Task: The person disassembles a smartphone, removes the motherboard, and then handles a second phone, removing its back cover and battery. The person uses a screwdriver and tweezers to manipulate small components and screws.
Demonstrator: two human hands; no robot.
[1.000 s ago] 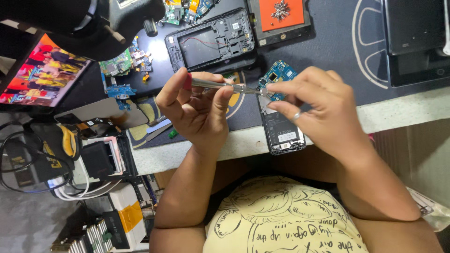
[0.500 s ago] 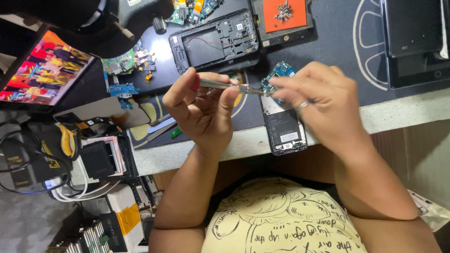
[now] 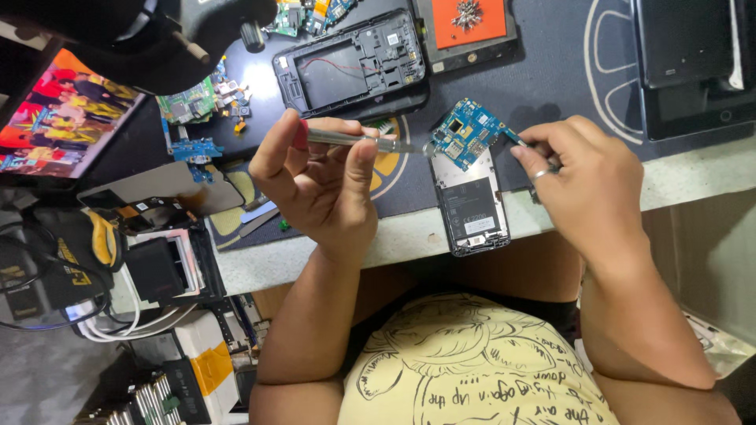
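Fingers of the left hand (image 3: pixel 327 177) pinched a metal tool (image 3: pixel 354 140), its tip at a blue circuit board (image 3: pixel 466 132). The right hand (image 3: pixel 587 181) closed on tweezers (image 3: pixel 526 145) touching that board, above an opened phone (image 3: pixel 471 205) at the tabletop's (image 3: pixel 693 169) near edge.

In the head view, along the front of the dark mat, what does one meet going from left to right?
Small blue board → left hand holding the metal tool → blue circuit board lifted above the opened phone → right hand → dark tablet, farther back at the right.
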